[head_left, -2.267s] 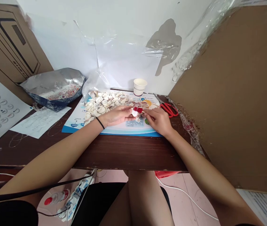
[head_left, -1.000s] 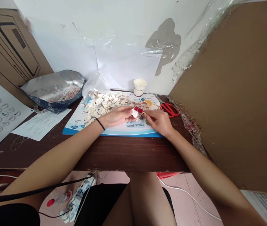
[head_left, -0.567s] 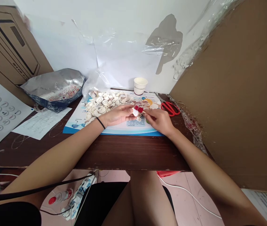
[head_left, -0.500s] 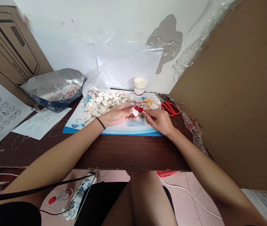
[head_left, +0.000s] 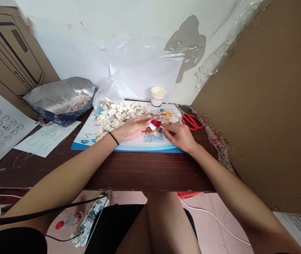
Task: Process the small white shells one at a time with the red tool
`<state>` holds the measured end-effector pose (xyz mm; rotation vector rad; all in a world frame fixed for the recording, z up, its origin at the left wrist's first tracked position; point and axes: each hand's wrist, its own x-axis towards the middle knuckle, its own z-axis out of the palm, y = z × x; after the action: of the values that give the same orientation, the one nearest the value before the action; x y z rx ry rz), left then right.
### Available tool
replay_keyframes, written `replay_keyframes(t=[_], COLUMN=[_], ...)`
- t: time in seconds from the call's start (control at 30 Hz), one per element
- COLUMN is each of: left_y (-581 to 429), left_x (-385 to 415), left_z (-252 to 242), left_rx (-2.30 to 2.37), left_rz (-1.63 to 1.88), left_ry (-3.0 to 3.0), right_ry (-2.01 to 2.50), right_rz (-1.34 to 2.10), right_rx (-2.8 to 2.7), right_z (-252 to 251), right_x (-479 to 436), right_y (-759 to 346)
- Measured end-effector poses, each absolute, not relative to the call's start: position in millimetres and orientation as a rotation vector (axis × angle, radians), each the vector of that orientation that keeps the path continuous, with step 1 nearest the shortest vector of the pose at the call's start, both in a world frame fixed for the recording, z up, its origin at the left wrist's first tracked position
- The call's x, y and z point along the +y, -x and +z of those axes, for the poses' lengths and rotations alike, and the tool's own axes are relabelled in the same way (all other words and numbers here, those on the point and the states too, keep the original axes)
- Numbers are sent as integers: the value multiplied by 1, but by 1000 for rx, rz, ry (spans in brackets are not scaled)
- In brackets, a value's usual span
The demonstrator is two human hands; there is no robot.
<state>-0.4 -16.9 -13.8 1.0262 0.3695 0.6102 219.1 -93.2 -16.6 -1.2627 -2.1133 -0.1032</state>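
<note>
Over the printed blue-and-white sheet (head_left: 108, 145), my left hand (head_left: 135, 129) pinches a small red and white piece (head_left: 155, 123) between thumb and fingers. My right hand (head_left: 179, 135) is closed at the right side of that piece, its fingers around something thin and light-coloured that is too small to make out. A spread of whitish seashells (head_left: 116, 118) lies behind and left of my left hand. Behind both hands are pinkish and orange shell pieces (head_left: 167, 114), partly covered by the fingers.
A paper cup (head_left: 158, 97) stands at the back by the wall. Red-handled scissors (head_left: 192, 121) lie at the right. An open foil bag (head_left: 63, 100) of small bits and a white paper (head_left: 47, 138) are at the left. Cardboard (head_left: 269, 106) rises on the right.
The red and white piece has turned slightly between my fingers, its red parts now looking more joined. Both hands have stayed nearly in place.
</note>
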Motion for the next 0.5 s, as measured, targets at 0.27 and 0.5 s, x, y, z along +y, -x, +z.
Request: replay_keyframes(t=[0.27,0.5], left_y=[1,0], left_x=[-18,-17], left_z=[-13,-13], left_rx=[388,381], left_rz=[613,593], left_ry=[-1020,-1016], right_ry=[1246,1250], right_rz=[-149,-118], right_rx=[-2140,-2128], right_z=[-18,-20], right_x=[-92,-93], right_y=[-219,-219])
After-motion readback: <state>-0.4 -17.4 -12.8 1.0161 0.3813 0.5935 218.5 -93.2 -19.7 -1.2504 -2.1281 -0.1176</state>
